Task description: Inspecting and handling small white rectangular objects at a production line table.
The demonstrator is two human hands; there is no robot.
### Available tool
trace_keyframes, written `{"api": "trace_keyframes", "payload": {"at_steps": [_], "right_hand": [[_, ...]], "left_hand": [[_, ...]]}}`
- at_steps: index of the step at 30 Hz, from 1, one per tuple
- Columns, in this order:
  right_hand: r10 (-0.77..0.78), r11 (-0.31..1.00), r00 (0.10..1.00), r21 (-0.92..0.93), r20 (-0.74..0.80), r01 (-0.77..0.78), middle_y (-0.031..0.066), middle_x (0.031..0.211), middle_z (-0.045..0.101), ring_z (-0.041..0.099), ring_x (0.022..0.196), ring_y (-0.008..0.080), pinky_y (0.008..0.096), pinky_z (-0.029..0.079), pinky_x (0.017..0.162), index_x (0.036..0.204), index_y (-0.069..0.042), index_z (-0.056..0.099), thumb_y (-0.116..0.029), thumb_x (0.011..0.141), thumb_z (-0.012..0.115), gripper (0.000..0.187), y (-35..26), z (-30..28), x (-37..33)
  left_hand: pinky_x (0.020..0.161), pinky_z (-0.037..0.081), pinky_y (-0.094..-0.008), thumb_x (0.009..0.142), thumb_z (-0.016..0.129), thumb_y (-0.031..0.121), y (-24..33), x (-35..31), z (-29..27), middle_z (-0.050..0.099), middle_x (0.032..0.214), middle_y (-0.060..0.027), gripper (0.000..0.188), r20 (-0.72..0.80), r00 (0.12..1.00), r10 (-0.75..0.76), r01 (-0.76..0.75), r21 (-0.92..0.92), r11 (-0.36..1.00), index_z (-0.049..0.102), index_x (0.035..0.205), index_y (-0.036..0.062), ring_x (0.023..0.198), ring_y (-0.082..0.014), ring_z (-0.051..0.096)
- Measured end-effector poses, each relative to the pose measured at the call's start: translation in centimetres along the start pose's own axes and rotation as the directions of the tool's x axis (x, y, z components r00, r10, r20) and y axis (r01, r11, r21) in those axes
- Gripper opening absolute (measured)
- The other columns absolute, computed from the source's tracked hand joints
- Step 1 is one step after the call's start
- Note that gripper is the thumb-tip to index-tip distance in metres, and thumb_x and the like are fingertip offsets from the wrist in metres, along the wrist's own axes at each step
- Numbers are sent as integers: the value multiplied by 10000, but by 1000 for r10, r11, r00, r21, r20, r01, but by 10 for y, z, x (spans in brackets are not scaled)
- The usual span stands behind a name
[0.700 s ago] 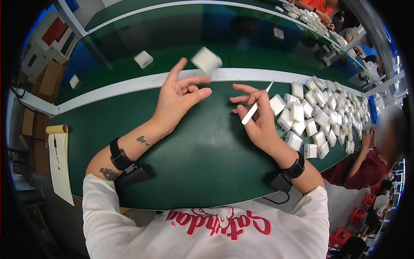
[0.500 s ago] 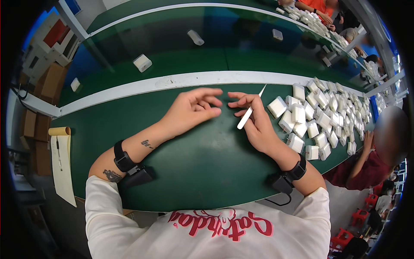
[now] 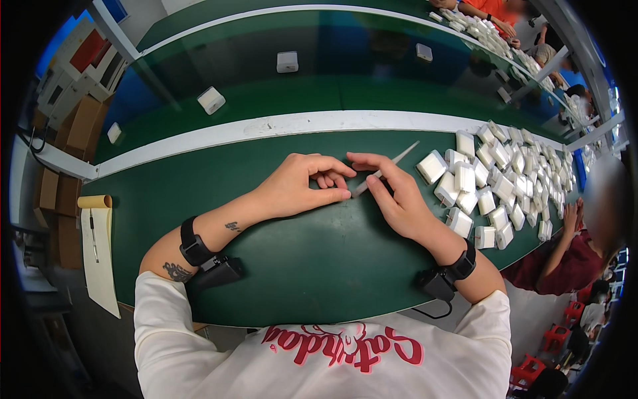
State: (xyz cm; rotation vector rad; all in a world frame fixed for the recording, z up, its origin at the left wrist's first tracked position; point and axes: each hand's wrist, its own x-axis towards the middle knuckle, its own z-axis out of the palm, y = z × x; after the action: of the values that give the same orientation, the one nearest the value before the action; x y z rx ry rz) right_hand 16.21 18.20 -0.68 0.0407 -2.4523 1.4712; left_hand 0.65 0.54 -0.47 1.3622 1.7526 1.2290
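My left hand (image 3: 306,185) is over the green table, fingers bent and thumb apart from them, with nothing visible in it. Its fingertips come close to those of my right hand (image 3: 395,193). A slim white pair of tweezers (image 3: 403,153) is held in my right hand; its pointed end slants up and away to the right, and its blunt end lies near my left thumb. Just right of that hand spreads a heap of white, block-shaped charger-like pieces (image 3: 464,177).
A white rail (image 3: 299,122) borders the table's far side. Beyond it, several white pieces (image 3: 211,100) lie spaced on a dark green surface. A notepad with a pen (image 3: 96,253) lies at the left edge. A person in a dark red sleeve (image 3: 558,269) is close at right.
My hands have drawn closer together and the tweezers have tilted lower, toward the right. Beyond the rail, the white pieces have shifted slightly left, and one has turned.
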Motion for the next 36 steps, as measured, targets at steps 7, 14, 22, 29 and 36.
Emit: {"api": "trace_keyframes", "payload": {"at_steps": [7, 14, 22, 29, 36], "right_hand": [[27, 1000, 1000, -7, -12, -27, 181, 1249, 660, 686, 1039, 280, 367, 533, 897, 1290, 9, 489, -111, 1000, 571, 324, 0, 0, 1], [32, 999, 999, 15, -14, -32, 172, 1206, 674, 696, 1009, 275, 360, 542, 873, 1189, 5, 502, -84, 963, 632, 276, 1, 1, 0], [-17, 1000, 999, 12, -35, 17, 142, 1089, 692, 699, 985, 269, 351, 549, 855, 1132, 6, 547, -65, 957, 632, 208, -1, 2, 1], [-40, 999, 999, 2, -36, 40, 141, 1059, 692, 702, 961, 261, 344, 549, 852, 1118, 5, 567, -55, 947, 637, 194, -5, 1, 1], [-20, 1000, 999, 24, -34, 21, 145, 1096, 679, 703, 979, 273, 355, 548, 859, 1145, 5, 570, -79, 946, 643, 229, -5, 3, 1]], "left_hand": [[726, 515, -261, 831, 805, 221, 1, 0, 1, 702, 852, -41, 285, -32, 999, 30, -29, 40, 999, 743, 1057, 59, 759, -106, 615], [696, 514, -280, 845, 792, 233, 2, 0, 1, 702, 831, -70, 240, -26, 1000, 8, -7, 51, 999, 747, 978, 39, 734, -136, 625], [690, 511, -288, 891, 752, 236, 1, 0, 2, 706, 830, -78, 214, -48, 999, 24, -23, 21, 1000, 739, 957, 32, 721, -144, 624], [673, 495, -262, 896, 747, 216, 2, 0, 0, 697, 796, -60, 200, -26, 1000, -11, 10, -15, 1000, 736, 958, 27, 711, -108, 604], [647, 477, -245, 883, 761, 191, -1, 1, 3, 676, 753, -27, 193, -75, 996, -51, 43, -105, 994, 723, 930, 8, 671, -78, 573]]}}
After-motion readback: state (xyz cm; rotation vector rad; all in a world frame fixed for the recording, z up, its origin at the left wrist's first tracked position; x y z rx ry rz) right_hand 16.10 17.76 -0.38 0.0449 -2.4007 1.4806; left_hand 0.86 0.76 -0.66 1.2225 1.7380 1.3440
